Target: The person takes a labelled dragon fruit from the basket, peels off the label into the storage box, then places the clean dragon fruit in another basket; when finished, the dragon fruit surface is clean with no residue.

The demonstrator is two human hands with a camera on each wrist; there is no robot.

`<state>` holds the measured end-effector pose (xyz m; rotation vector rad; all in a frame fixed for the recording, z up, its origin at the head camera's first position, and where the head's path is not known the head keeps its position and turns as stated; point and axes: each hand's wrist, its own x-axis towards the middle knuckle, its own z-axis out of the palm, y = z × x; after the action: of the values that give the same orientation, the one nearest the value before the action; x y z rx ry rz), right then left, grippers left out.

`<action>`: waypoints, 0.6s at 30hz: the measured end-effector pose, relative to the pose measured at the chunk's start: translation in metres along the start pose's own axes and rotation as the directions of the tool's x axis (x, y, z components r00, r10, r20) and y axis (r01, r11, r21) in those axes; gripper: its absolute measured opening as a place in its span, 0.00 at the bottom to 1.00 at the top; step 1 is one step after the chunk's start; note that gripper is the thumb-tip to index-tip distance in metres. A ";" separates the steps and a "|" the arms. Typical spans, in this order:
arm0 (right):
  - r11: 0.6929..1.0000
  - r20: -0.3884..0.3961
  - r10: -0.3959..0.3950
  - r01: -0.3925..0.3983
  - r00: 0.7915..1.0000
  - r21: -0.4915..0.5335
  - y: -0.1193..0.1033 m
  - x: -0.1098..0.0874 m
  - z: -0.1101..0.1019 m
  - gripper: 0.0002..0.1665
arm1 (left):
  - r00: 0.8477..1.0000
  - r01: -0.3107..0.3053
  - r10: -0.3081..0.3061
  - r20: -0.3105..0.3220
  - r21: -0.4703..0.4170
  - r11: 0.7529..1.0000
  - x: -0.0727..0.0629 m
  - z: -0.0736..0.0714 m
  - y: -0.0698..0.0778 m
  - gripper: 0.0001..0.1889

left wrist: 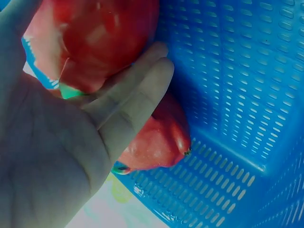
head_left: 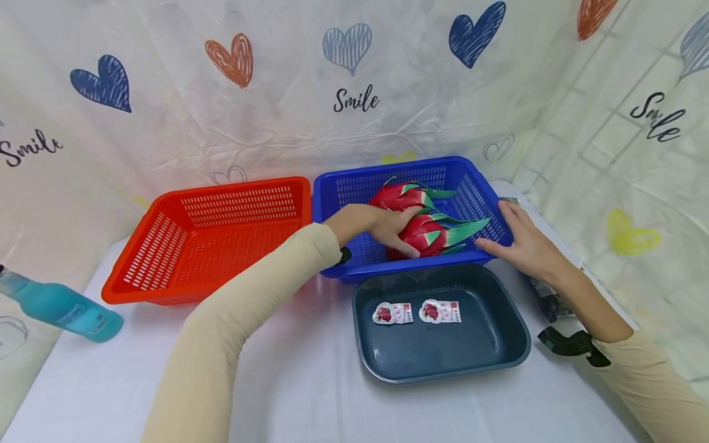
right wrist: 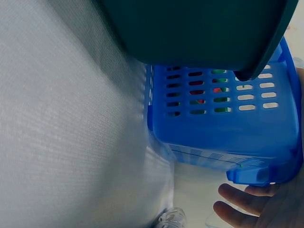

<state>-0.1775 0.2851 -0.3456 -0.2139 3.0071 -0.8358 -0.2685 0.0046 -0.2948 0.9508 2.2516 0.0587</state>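
Observation:
In the blue basket (head_left: 471, 184) lie two red dragon fruits with green leaf tips. My left hand (head_left: 390, 229) holds the nearer dragon fruit (head_left: 423, 235), thumb on its near side, fingers behind it. The left wrist view shows those fingers passing between this fruit and the farther dragon fruit (left wrist: 159, 142). At the basket's right front corner, my right hand (head_left: 526, 243) grips the rim, thumb over the edge. Its fingers (right wrist: 244, 199) show outside and beside the basket's corner in the right wrist view.
A red basket (head_left: 238, 187) stands left of the blue one. In front is a dark tray (head_left: 432, 369) with two dragon fruit stickers (head_left: 440, 311) in it. A turquoise bottle (head_left: 66, 311) lies far left. Dark packaging (head_left: 548, 298) lies beneath my right forearm.

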 end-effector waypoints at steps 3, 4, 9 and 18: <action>1.000 -0.004 -0.005 0.005 1.000 0.004 0.001 0.000 0.000 0.61 | 1.000 -0.012 0.012 -0.007 -0.015 1.000 -0.003 -0.001 -0.001 0.57; 1.000 -0.007 -0.006 0.006 1.000 0.005 0.001 0.000 0.000 0.61 | 1.000 -0.016 0.015 -0.011 -0.018 1.000 -0.004 -0.001 -0.002 0.57; 1.000 -0.007 -0.009 0.009 1.000 0.011 0.000 0.000 0.001 0.61 | 0.999 -0.035 0.034 -0.020 -0.042 0.999 -0.008 -0.001 -0.003 0.55; 1.000 -0.001 -0.014 0.014 1.000 0.009 0.000 0.000 0.000 0.61 | 0.993 -0.083 0.076 -0.085 -0.080 0.993 -0.020 -0.002 -0.007 0.54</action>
<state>-0.1774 0.2850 -0.3456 -0.2347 3.0056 -0.8515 -0.2634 -0.0130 -0.2839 1.0091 2.2663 0.2293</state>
